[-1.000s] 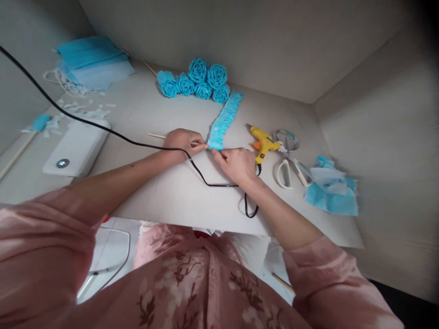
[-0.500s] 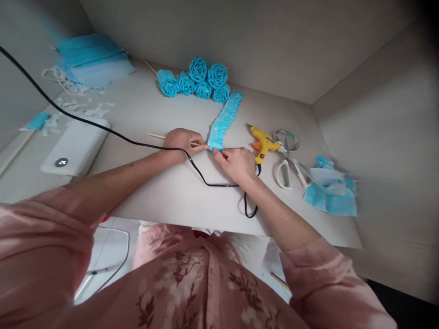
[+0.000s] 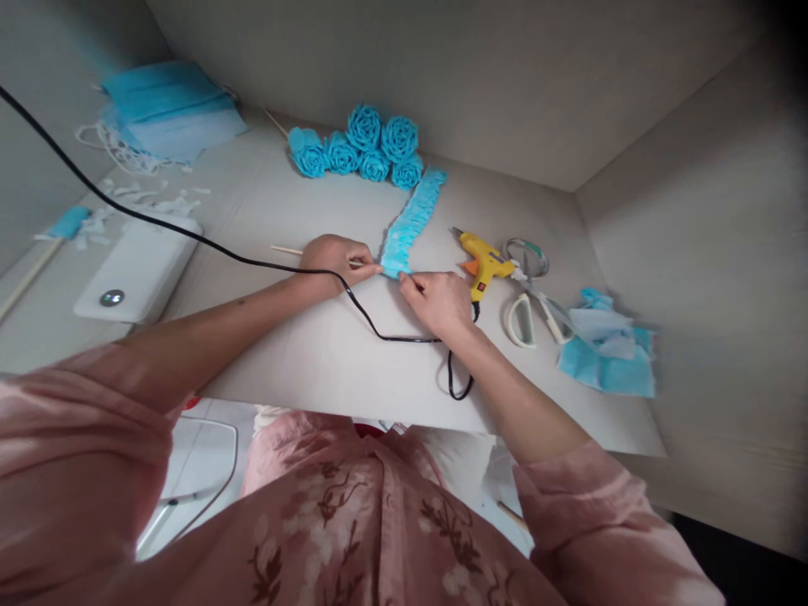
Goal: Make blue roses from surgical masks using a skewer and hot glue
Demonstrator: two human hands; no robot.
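A gathered light-blue fabric strip (image 3: pixel 412 220) lies slantwise on the table, its near end between my two hands. My left hand (image 3: pixel 334 259) is closed round a thin wooden stick (image 3: pixel 286 250), whose back end sticks out to the left. The left fingertips also touch the strip's near left corner. At the near right corner, thumb and fingers of my right hand (image 3: pixel 438 301) are pinched on the strip's edge. Just beyond that hand lies a yellow glue gun (image 3: pixel 487 263), its nozzle pointing away to the left.
Several blue fabric roses (image 3: pixel 374 164) stand at the back. Blue face masks (image 3: pixel 167 109) are piled at back left, above a white power bank (image 3: pixel 135 269). Right are white-handled scissors (image 3: pixel 523 321) and blue scraps (image 3: pixel 606 366). A black cord (image 3: pixel 233 255) crosses over my left wrist.
My right fingertips have shifted slightly right along the strip's near end. The left hand keeps the stick in almost the same place.
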